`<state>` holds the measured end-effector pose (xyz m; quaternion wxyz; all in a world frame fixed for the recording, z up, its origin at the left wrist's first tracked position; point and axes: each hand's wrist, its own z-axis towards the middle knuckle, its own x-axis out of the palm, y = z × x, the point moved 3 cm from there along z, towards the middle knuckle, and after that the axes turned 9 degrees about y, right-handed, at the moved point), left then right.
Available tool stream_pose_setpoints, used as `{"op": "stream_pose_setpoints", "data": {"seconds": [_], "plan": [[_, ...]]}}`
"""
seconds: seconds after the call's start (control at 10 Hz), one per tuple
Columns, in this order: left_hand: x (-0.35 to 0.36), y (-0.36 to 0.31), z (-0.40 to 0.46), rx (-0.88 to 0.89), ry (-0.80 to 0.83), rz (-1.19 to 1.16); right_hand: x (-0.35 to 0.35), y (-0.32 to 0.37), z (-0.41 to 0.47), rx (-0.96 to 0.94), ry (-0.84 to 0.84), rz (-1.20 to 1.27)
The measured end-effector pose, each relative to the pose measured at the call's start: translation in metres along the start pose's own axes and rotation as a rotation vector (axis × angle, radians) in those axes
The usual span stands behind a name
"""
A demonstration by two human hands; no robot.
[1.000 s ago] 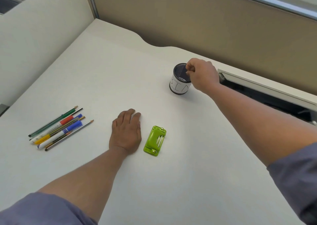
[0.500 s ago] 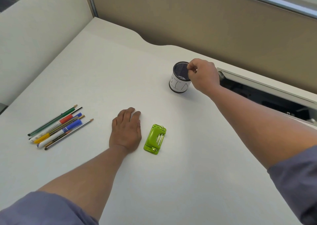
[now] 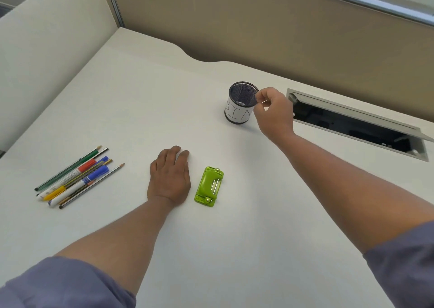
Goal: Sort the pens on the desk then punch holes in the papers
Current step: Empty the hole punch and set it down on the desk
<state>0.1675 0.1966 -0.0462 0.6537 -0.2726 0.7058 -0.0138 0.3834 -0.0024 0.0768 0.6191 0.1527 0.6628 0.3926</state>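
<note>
Several pens and pencils (image 3: 75,178) lie side by side on the white desk (image 3: 234,237) at the left. A black mesh pen cup (image 3: 239,106) with a white hand-lettered label stands upright at the back centre, with nothing visible inside. My right hand (image 3: 273,113) is at its right side, index finger and thumb pinching the rim. My left hand (image 3: 170,178) rests flat on the desk, palm down, holding nothing. Just right of that hand lies a green hole punch (image 3: 209,186). No loose papers are in view.
An open cable hatch (image 3: 357,124) with a raised grey lid is sunk into the desk behind my right hand. Beige partition walls (image 3: 258,25) close the desk at the back and left.
My right hand has drawn back from over the cup's mouth to its right rim. My left hand, the pens and the hole punch have not moved.
</note>
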Motion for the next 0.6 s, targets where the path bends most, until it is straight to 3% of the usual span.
{"op": "stream_pose_setpoints", "data": {"seconds": [0.4,0.6], "plan": [[-0.042,-0.037,0.020,0.089,0.181,-0.018,-0.030,-0.045,-0.114,0.108,0.096,-0.108],[-0.135,-0.161,0.031,0.449,-0.057,-0.048,-0.097,-0.002,-0.125,-0.004,-0.059,-0.249]]}}
